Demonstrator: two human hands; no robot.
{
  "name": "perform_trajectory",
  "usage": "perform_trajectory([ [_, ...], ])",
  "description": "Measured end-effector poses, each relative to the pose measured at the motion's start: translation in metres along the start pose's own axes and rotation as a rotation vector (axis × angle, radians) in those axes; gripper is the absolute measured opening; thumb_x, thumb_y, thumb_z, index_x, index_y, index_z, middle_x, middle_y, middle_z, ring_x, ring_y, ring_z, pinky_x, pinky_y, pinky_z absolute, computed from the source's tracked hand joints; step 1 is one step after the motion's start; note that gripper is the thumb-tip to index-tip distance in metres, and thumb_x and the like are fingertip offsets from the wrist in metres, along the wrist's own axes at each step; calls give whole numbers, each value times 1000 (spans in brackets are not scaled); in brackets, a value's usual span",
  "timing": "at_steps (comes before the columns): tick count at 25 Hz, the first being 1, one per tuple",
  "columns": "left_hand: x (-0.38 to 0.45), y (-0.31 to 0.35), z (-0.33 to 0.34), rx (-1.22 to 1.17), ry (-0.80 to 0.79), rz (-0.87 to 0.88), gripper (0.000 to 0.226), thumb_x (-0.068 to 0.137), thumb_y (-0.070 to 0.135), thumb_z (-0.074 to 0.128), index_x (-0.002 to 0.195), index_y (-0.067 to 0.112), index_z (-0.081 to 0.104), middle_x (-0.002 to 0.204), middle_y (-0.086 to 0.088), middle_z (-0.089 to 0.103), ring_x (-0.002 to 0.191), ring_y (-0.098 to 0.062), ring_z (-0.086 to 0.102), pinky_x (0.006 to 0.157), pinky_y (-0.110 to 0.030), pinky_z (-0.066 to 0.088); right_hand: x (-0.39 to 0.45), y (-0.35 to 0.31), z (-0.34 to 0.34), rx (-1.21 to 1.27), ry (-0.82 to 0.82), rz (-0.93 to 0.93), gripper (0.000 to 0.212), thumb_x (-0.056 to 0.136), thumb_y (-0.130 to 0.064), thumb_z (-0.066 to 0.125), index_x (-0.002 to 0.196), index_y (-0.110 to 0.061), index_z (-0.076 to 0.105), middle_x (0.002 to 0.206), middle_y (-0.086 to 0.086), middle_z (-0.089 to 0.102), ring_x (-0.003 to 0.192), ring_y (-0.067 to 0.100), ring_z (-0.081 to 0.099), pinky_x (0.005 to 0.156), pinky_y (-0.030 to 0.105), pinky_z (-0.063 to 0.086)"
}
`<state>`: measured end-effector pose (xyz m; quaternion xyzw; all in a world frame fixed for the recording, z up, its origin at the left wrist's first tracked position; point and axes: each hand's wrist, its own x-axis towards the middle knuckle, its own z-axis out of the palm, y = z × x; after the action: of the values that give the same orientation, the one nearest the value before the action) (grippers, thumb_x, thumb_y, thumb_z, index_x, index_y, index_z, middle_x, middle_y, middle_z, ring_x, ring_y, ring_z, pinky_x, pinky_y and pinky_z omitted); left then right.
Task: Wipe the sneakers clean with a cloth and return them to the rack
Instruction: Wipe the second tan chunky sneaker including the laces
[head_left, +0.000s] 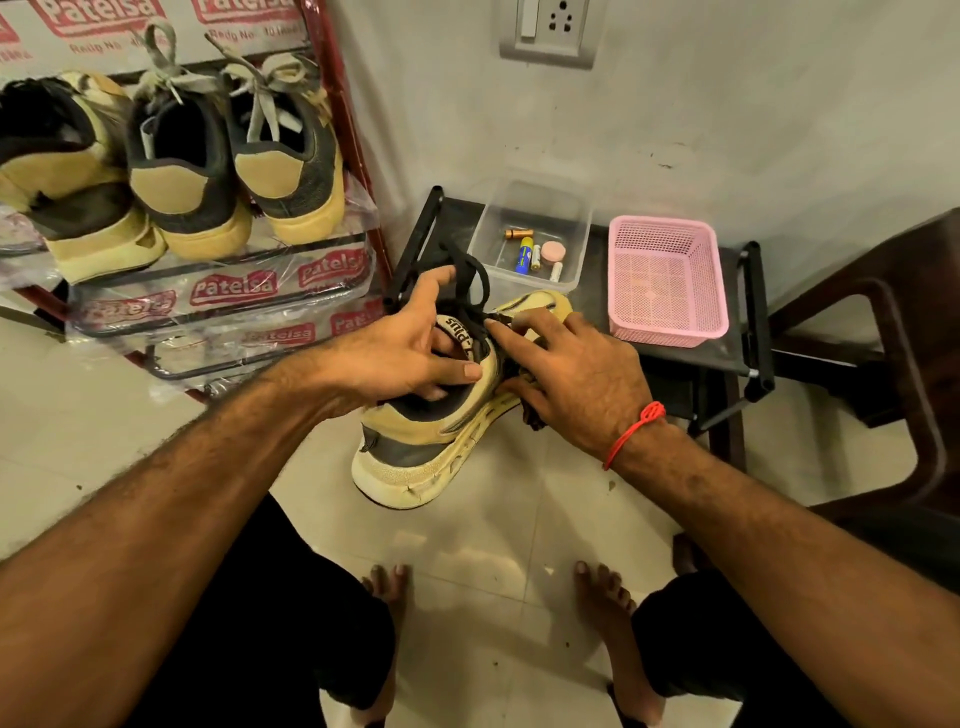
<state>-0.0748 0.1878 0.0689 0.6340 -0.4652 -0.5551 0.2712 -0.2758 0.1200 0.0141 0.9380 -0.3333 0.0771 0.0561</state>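
A yellow and grey sneaker (415, 452) with black laces is held in the air in front of me, heel toward me. My left hand (410, 348) grips it at the collar, fingers inside the opening. My right hand (576, 374) presses a dark cloth (532, 415) against the sneaker's right side; only a bit of the cloth shows under the palm. The red metal rack (337, 104) stands at the left, with three more sneakers (182, 166) on its upper shelf.
A low black stand (753, 322) against the wall carries a clear plastic box (530, 234) with batteries and small items, and a pink mesh basket (667, 280). A brown chair (904, 364) is at the right. My bare feet (602, 597) rest on the tiled floor.
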Motion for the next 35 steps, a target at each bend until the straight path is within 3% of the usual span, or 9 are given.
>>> perform_trajectory([
  [4, 2, -3, 8, 137, 105, 126, 78, 84, 33, 77, 143, 39, 26, 96, -2, 73, 92, -16, 74, 80, -35, 62, 2, 5, 4, 26, 91, -48, 61, 88, -47, 64, 142, -22, 51, 127, 7, 60, 98, 31, 62, 61, 36, 53],
  [8, 12, -16, 9, 255, 213, 215, 58, 94, 14, 70, 134, 34, 33, 104, -26, 65, 87, -41, 66, 77, -60, 55, 6, -1, 6, 166, 46, -16, 57, 91, -50, 60, 140, -23, 51, 125, 6, 57, 104, 28, 59, 67, 38, 56],
  [12, 18, -20, 9, 336, 283, 293, 58, 100, 20, 60, 147, 30, 28, 101, -18, 66, 78, -33, 64, 74, -55, 57, 19, 14, -10, 819, 236, 285, 26, 92, -38, 67, 112, -21, 72, 105, -2, 69, 98, 13, 63, 86, 36, 55],
  [15, 17, -19, 14, 216, 268, 333, 54, 101, 17, 56, 149, 28, 32, 116, -7, 66, 97, -33, 67, 86, -53, 57, 23, 10, -23, 1237, 407, 514, 15, 91, -31, 70, 100, -19, 73, 97, 1, 72, 93, 13, 68, 87, 37, 56],
  [18, 17, -14, 15, -14, 265, 278, 43, 105, 11, 50, 145, 28, 42, 120, -2, 65, 111, -25, 66, 94, -42, 58, 14, -7, -17, 900, 229, 305, 44, 89, -44, 69, 127, -26, 58, 122, 3, 53, 114, 9, 52, 105, 23, 44],
  [21, 18, -17, 12, -126, 319, 252, 37, 105, 15, 50, 140, 27, 50, 119, -7, 69, 111, -26, 67, 96, -43, 57, 6, -12, -15, 652, 99, 23, 67, 88, -38, 68, 147, -18, 42, 139, 10, 41, 129, 23, 40, 112, 40, 39],
  [27, 20, -16, 1, -184, 389, 241, 30, 106, 23, 50, 135, 23, 59, 120, 1, 69, 106, -10, 65, 98, -38, 53, -3, -39, -19, 432, 187, -347, 44, 87, -20, 67, 129, -7, 61, 128, 16, 57, 114, 31, 52, 97, 39, 46],
  [32, 13, -8, 7, -261, 257, 317, 27, 107, 14, 47, 130, 15, 59, 92, 7, 75, 81, -5, 69, 71, -20, 55, 21, 38, -27, 422, 364, 38, 37, 85, -11, 71, 122, -7, 67, 116, 15, 61, 107, 33, 55, 94, 49, 46],
  [35, 16, -7, 12, -322, 304, 305, 28, 107, 13, 47, 131, 16, 60, 103, 3, 73, 87, -5, 67, 78, -22, 55, 8, -2, -23, 516, 325, -42, 38, 86, -13, 70, 124, -7, 66, 116, 15, 60, 109, 30, 54, 97, 44, 46],
])
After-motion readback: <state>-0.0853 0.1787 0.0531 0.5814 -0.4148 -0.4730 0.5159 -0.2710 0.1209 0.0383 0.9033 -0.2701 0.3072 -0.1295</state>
